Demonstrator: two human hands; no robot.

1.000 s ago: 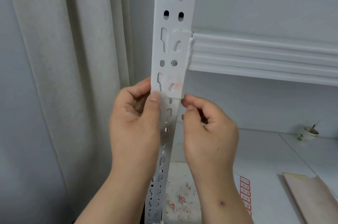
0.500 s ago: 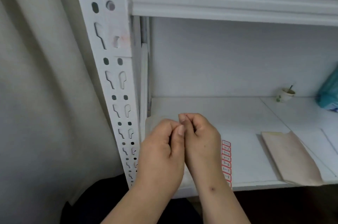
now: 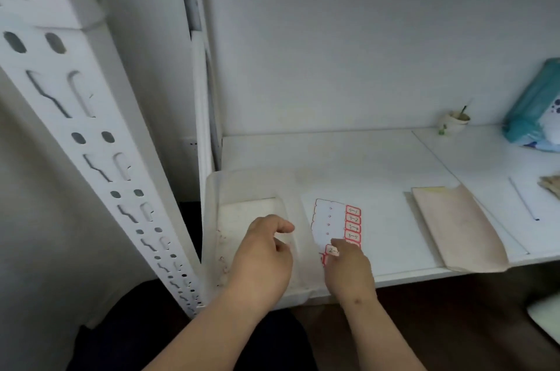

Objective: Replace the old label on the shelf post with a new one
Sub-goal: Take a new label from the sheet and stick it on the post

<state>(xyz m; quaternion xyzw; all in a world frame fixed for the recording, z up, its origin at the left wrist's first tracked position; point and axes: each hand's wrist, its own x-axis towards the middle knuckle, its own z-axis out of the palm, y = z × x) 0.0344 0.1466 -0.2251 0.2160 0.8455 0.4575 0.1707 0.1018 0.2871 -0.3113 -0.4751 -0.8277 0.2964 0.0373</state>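
Right hand pinches a red-bordered label at the label sheet's six o'clock to peel it, while left hand, loosely curled and empty, hovers over the tray.

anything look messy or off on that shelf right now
Yes. Small red-and-white scraps lie scattered on the white tray by the shelf post, like peeled label bits. The label sheet is part used, its left column bare. The right hand touches a label; the left hand hovers over the tray.
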